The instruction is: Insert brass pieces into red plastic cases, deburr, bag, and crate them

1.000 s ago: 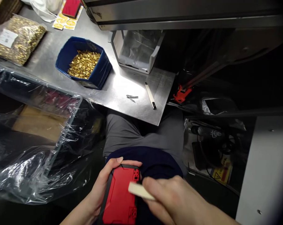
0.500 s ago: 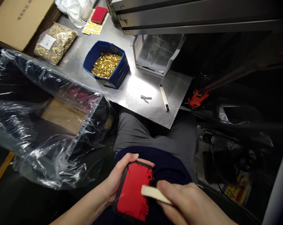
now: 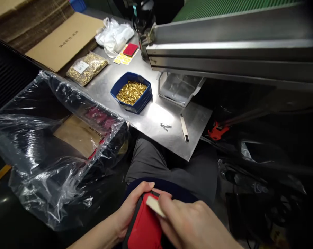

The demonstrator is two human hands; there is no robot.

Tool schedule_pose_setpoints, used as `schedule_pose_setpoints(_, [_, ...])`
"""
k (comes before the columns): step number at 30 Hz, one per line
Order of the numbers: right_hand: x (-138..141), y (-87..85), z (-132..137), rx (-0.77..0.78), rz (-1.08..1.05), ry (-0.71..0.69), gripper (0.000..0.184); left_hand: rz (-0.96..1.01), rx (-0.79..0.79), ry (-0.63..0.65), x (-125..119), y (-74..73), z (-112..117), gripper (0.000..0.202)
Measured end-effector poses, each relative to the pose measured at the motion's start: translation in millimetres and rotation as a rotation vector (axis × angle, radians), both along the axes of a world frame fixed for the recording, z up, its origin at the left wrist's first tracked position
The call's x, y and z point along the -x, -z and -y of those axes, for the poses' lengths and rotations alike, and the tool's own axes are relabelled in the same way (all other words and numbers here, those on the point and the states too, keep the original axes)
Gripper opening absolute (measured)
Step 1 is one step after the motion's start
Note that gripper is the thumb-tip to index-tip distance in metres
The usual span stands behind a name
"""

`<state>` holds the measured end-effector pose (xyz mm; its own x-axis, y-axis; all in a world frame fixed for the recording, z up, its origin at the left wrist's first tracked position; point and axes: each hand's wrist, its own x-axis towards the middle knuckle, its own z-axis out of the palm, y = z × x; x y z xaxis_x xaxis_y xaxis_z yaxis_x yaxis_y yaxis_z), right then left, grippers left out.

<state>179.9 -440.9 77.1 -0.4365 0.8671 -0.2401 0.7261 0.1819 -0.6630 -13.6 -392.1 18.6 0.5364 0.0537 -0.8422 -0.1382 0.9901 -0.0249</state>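
Shift: right hand (image 3: 193,219) and its pale strip (image 3: 155,206) have moved toward the far end of the red-and-black case (image 3: 144,226).
Grip: right hand pinches the strip; left hand (image 3: 132,207) clasps the case above the lap (image 3: 148,160).
Metal bench (image 3: 198,119): brightly lit, in a dim room.
Blue bin (image 3: 144,102): loose gold pieces (image 3: 132,92).
Clear bag (image 3: 87,69): more gold pieces.
Grey tray (image 3: 172,100): crumpled clear plastic (image 3: 182,88).
Plastic-draped crate (image 3: 108,141): brown cardboard (image 3: 77,136).

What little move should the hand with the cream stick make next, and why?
Perhaps slide the cream stick gently along the red-and-black case: the right hand grips it, its end lies over the red face, and the left hand holds the case's side.
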Motion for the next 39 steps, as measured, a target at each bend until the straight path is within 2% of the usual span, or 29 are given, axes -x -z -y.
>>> schedule_pose_setpoints(3, [-24, -3.4, -33, 0.128, -0.110, 0.321, 0.017, 0.059, -0.212, -0.152, 17, 10.4, -14, 0.058])
schedule_pose_setpoints(5, [-38, 11.9, -66, 0.097, 0.009, 0.480, 0.023, 0.048, -0.387, -0.256, 29, 23.2, -25, 0.060])
schedule_pose_setpoints(7, [-45, 39.5, -109, 0.056, 0.150, 0.562, 0.027, 0.006, -0.488, -0.340, 35, 38.2, -33, 0.058])
schedule_pose_setpoints(10, [-44, 82.6, -181, 0.049, 0.169, 0.613, 0.034, -0.025, -0.546, -0.406, 35, 57.3, -38, 0.060])
schedule_pose_setpoints(12, [-42, 99.5, -217, 0.038, 0.184, 0.636, 0.040, -0.032, -0.555, -0.418, 32, 65.7, -37, 0.061])
schedule_pose_setpoints(14, [-46, 105.0, -230, -0.009, 0.230, 0.672, 0.042, -0.036, -0.561, -0.430, 29, 72.1, -35, 0.062])
schedule_pose_setpoints(15, [-52, 105.0, -226, -0.045, 0.261, 0.692, 0.042, -0.039, -0.564, -0.436, 28, 75.1, -34, 0.062])
schedule_pose_setpoints(17, [-72, 103.2, -200, -0.116, 0.336, 0.738, 0.041, -0.043, -0.570, -0.448, 27, 81.7, -33, 0.063])
schedule_pose_setpoints(21, [-143, 107.4, -120, -0.144, 0.586, 0.837, 0.043, -0.039, -0.555, -0.447, 27, 93.6, -35, 0.069])
schedule_pose_setpoints(23, [-185, 118.0, -91, -0.154, 0.671, 0.751, 0.051, -0.029, -0.537, -0.423, 29, 96.5, -38, 0.073])
schedule_pose_setpoints(25, [-220, 135.1, -76, -0.151, 0.693, 0.589, 0.063, -0.021, -0.528, -0.392, 30, 97.3, -41, 0.076])
schedule_pose_setpoints(28, [-252, 167.2, -75, -0.147, 0.674, 0.412, 0.070, -0.022, -0.535, -0.346, 28, 96.3, -43, 0.080])
schedule_pose_setpoints(30, [-263, 185.8, -84, -0.152, 0.655, 0.362, 0.068, -0.028, -0.548, -0.318, 25, 94.3, -44, 0.084])
schedule_pose_setpoints(32, [-270, 197.5, -96, -0.153, 0.632, 0.344, 0.061, -0.042, -0.565, -0.292, 21, 90.8, -44, 0.088])
schedule_pose_setpoints(35, [-277, 198.6, -107, -0.140, 0.575, 0.336, 0.050, -0.073, -0.589, -0.249, 18, 81.5, -44, 0.089])
schedule_pose_setpoints(37, [-279, 189.7, -102, -0.105, 0.518, 0.315, 0.045, -0.108, -0.603, -0.218, 22, 74.0, -40, 0.083])
schedule_pose_setpoints(39, [-277, 175.0, -87, -0.036, 0.454, 0.262, 0.041, -0.155, -0.612, -0.189, 30, 67.6, -34, 0.077])
